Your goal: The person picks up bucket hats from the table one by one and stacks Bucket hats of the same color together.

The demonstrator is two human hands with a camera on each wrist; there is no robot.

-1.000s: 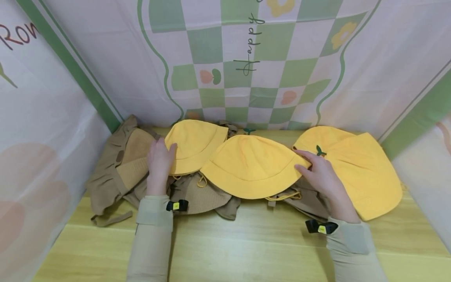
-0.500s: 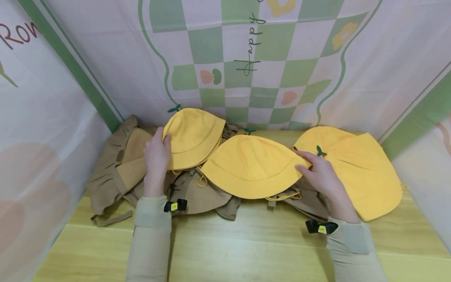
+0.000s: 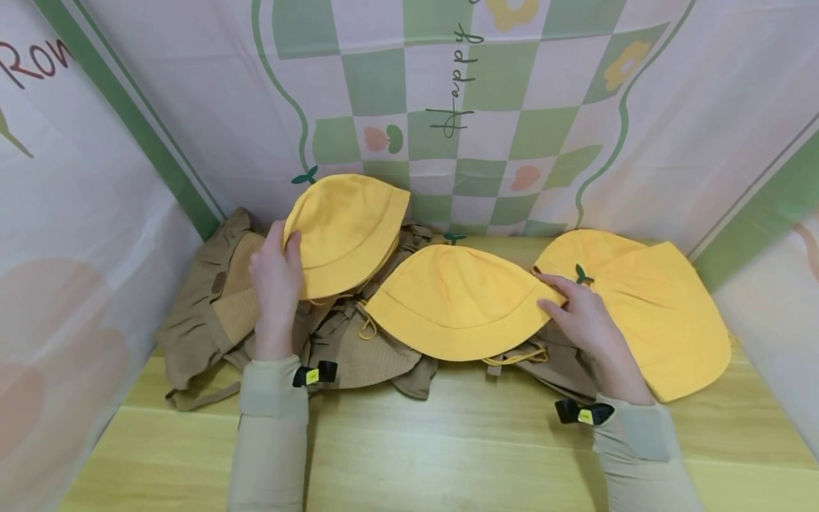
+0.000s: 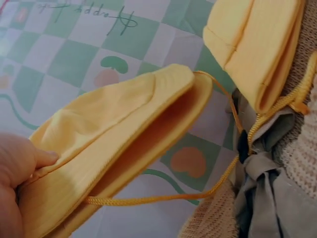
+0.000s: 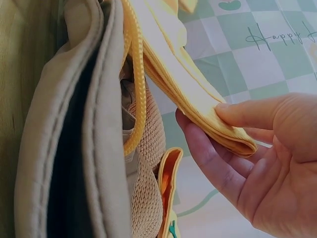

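My left hand (image 3: 278, 281) pinches the left edge of a small yellow bucket hat (image 3: 348, 231), which is folded flat and lifted above the brown hats. A green sprout tops this hat, and its yellow cord (image 4: 153, 199) hangs below the brim in the left wrist view. My right hand (image 3: 585, 313) pinches the right brim corner of a second yellow bucket hat (image 3: 457, 302), also folded flat, lying over brown hats in the middle. In the right wrist view the thumb is on one side of that brim (image 5: 198, 109) and the fingers are on the other.
A larger yellow hat (image 3: 665, 320) with a green sprout lies at the right. Brown hats with mesh panels lie at the left (image 3: 205, 306), centre (image 3: 371, 352) and under the right hand (image 3: 563, 363). The wooden table (image 3: 435, 455) meets a checkered cloth backdrop (image 3: 435, 142).
My left hand has raised its yellow hat up and slightly left, tilting it and bringing its green sprout into view. The right hand and the middle hat have stayed in place.
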